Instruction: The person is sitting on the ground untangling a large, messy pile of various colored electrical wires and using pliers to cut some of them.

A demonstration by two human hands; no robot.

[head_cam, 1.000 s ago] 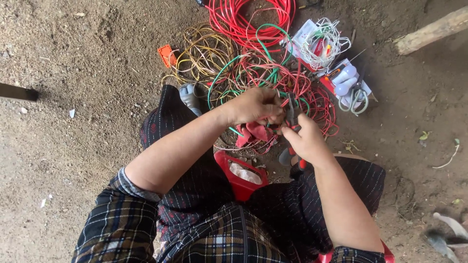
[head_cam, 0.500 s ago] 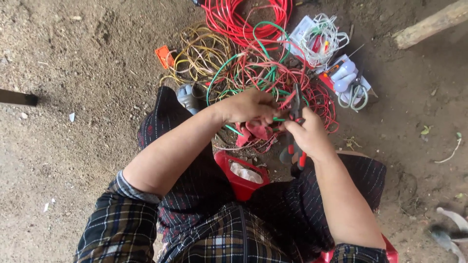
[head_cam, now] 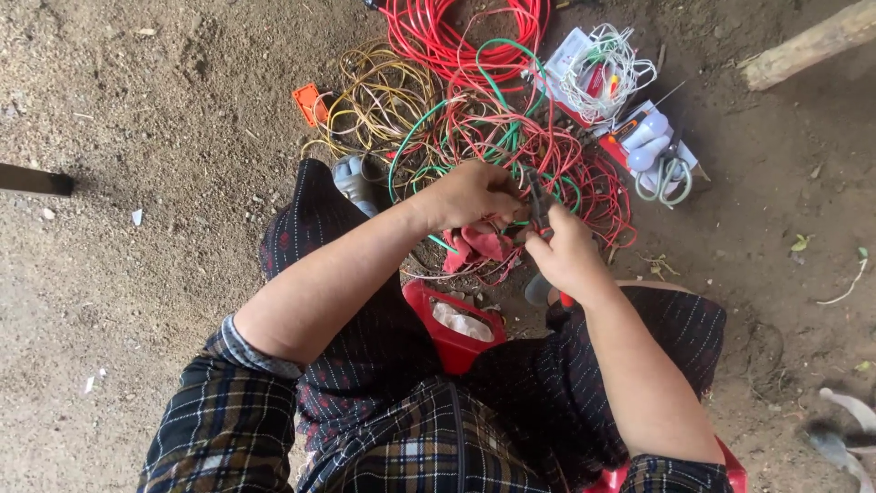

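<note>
Green wire, thin and curving out of the red-and-green tangle on the dirt, is pinched in the left hand while the right hand squeezes pliers onto it.

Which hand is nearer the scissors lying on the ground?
Right. The right hand, holding pliers, sits just down-left of the scissors; the left hand is farther left, across the red wire tangle.

pliers in right hand
</note>
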